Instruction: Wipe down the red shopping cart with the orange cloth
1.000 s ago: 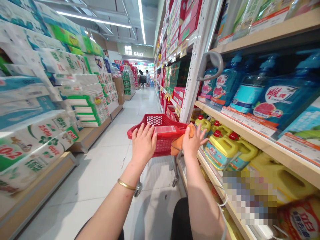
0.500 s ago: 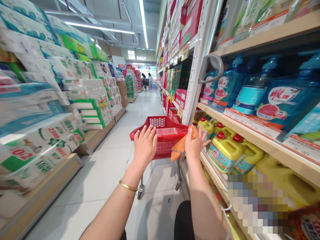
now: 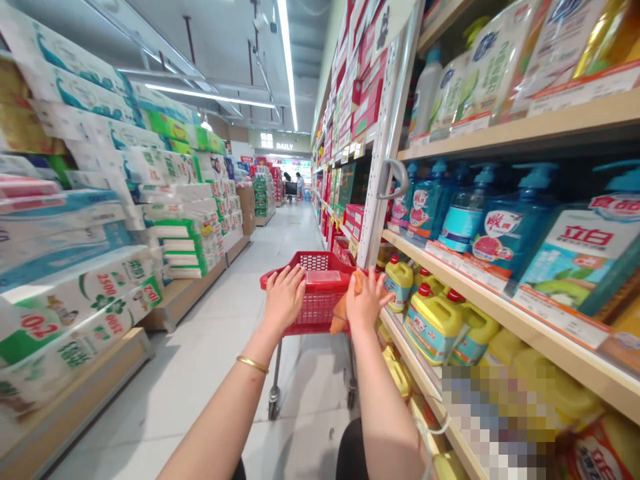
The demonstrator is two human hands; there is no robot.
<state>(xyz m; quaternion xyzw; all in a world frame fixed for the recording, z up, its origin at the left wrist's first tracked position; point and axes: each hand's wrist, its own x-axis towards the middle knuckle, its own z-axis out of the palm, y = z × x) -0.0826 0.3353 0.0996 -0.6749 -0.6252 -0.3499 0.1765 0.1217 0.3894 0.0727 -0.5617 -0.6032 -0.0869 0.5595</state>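
A red plastic shopping cart point(image 3: 313, 313) on metal legs and casters stands in the aisle before me. My left hand point(image 3: 285, 299) lies flat over the left part of its handle, fingers stretched forward and palm down. At the handle's right end, my right hand point(image 3: 364, 301) holds an orange cloth point(image 3: 340, 316) under thumb and palm, its other fingers spread. The cloth hangs down beside the cart basket and is partly hidden by that hand. A clear label panel point(image 3: 323, 276) sits on the handle between the hands. A gold bangle point(image 3: 253, 364) circles my left wrist.
Close on the right, shelves hold blue pump bottles point(image 3: 500, 223) and yellow jugs point(image 3: 434, 323). A grey curved handle point(image 3: 393, 179) juts from the white upright. Stacked tissue packs point(image 3: 85, 293) line the left. People stand far ahead by a dark cart point(image 3: 291, 190).
The cart and both hands sit slightly further left and lower in view. More of the right-hand shelf shows. My hands keep their places on the handle, and the cloth stays in my right hand.
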